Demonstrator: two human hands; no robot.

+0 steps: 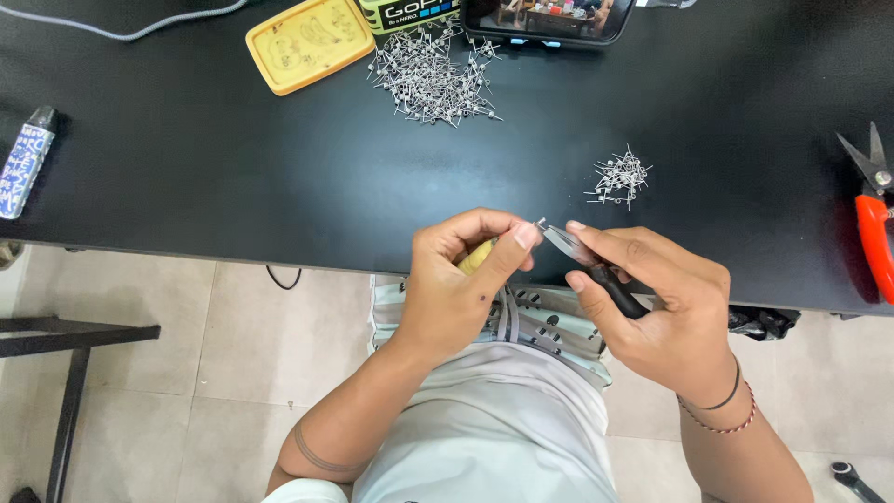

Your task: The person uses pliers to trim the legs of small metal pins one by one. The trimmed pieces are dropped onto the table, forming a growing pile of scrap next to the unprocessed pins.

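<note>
Pliers [596, 265]: head view; black-handled, metal nose pointing left, held just over the near edge of the desk [233, 177], in front of the person's lap.
Right hand [656, 307]: fingers wrapped closed around the pliers' handles; index finger lies along the top of the nose.
Left hand [456, 289]: fingers closed in a pinch; thumb and index tip meet at the pliers' nose. A yellowish piece [477, 258] shows inside the curl of the fingers; its kind cannot be told.
Small wire piece [541, 224]: at the nose tip, between both hands; too small to say more.
Small heap of wire coils [619, 177]: on the desk, just beyond the right hand, apart from it.
Large heap of wire coils [430, 79]: far side of the desk, near the yellow tray.
Yellow tray [309, 42]: flat, tilted, left of the large heap.
Phone [548, 19]: far edge, screen lit, touching the large heap's upper right.
Red-handled snips [873, 210]: right edge of the desk, well apart from both hands.
Blue patterned tube [26, 160]: left edge of the desk.
Wristbands [722, 414]: on the right wrist, one dark, one red.
</note>
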